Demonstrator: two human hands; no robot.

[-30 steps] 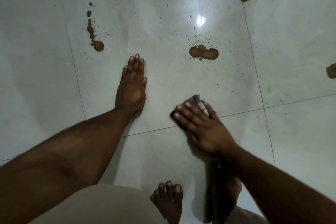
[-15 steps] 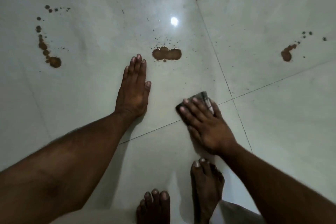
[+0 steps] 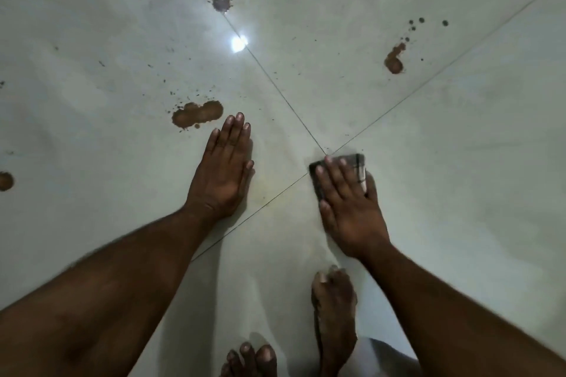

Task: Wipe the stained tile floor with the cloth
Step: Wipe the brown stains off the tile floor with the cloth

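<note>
Since the earlier frame, the right hand, fingers flat on the cloth, reaches the grout crossing; the large stain lies up-left, touching distance from the flat left hand.

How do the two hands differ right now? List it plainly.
The left hand rests bare on the tile floor, while the right hand presses the dark cloth under its fingers. The left hand lies just below the large brown stain; the right hand sits at the crossing of the grout lines, away from any big stain. Both lie flat, palm down, fingers straight.
</note>
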